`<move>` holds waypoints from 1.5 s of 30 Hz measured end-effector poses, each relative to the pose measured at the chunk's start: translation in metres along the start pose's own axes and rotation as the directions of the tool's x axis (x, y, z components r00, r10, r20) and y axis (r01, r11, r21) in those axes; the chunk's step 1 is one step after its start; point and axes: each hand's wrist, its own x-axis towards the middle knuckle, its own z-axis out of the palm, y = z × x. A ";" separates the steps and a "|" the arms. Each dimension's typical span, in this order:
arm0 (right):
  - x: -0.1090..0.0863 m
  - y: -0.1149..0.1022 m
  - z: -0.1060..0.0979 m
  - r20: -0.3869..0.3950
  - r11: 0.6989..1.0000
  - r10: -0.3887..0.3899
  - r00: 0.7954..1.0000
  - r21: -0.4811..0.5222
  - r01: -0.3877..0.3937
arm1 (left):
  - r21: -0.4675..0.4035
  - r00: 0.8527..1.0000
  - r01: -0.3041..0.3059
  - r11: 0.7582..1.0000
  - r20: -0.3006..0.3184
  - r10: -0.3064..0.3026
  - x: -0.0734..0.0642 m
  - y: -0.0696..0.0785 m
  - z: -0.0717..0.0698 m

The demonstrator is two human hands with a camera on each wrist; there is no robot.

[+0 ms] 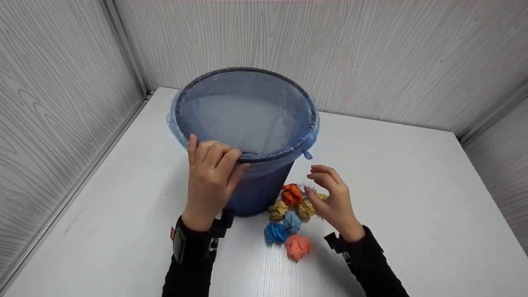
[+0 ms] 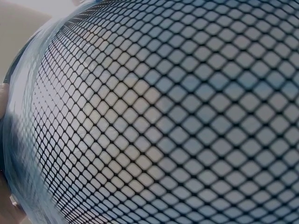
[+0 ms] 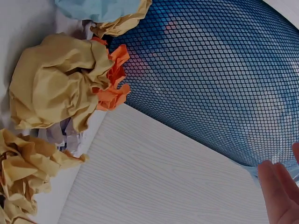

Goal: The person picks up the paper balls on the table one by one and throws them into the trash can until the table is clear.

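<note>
A dark mesh wastebasket (image 1: 258, 189) leans toward me, lined with a translucent blue bag (image 1: 266, 167) folded over its rim. My left hand (image 1: 208, 177) grips the near rim with fingers over the edge and thumb outside. Mesh fills the left wrist view, where bits of the fingers (image 2: 8, 205) show at the left edge. My right hand (image 1: 336, 200) hovers right of the basket, fingers bent loosely, holding nothing. Below and left of it lie crumpled paper balls: orange (image 1: 292, 194), dark blue (image 1: 276, 233), light blue (image 1: 292, 222), coral (image 1: 298, 247) and several tan ones (image 1: 279, 210).
A white tabletop (image 1: 412, 206) lies under everything, with wood-grain panels (image 1: 350, 53) behind and at both sides. In the right wrist view, a tan paper ball (image 3: 56, 84) lies close to the basket's mesh. Purplish-white crumpled paper (image 3: 70, 137) shows partly behind it.
</note>
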 end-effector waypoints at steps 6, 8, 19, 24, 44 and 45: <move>-0.007 0.005 -0.008 0.048 0.998 0.020 0.999 -0.061 -0.017 | 0.010 1.000 0.009 1.000 0.007 -0.009 -0.004 0.000 -0.001; -0.009 0.008 -0.010 0.060 0.997 0.026 0.998 -0.075 -0.021 | 0.010 1.000 0.012 1.000 0.002 -0.012 -0.005 -0.001 -0.001; -0.032 0.042 -0.027 0.169 0.992 0.060 0.984 -0.122 -0.039 | 0.011 1.000 0.016 1.000 -0.008 -0.016 -0.005 0.000 -0.002; -0.027 0.041 -0.034 0.286 0.966 0.211 0.935 -0.208 -0.155 | 0.007 1.000 0.011 1.000 -0.008 -0.011 -0.002 -0.002 -0.001; -0.030 0.054 -0.024 0.514 0.857 0.447 0.732 -0.481 -0.185 | 0.013 1.000 0.008 1.000 0.009 -0.008 -0.001 0.000 0.000; -0.030 0.055 -0.024 0.516 0.852 0.456 0.726 -0.488 -0.189 | 0.012 1.000 0.009 1.000 0.010 -0.009 -0.001 0.000 0.000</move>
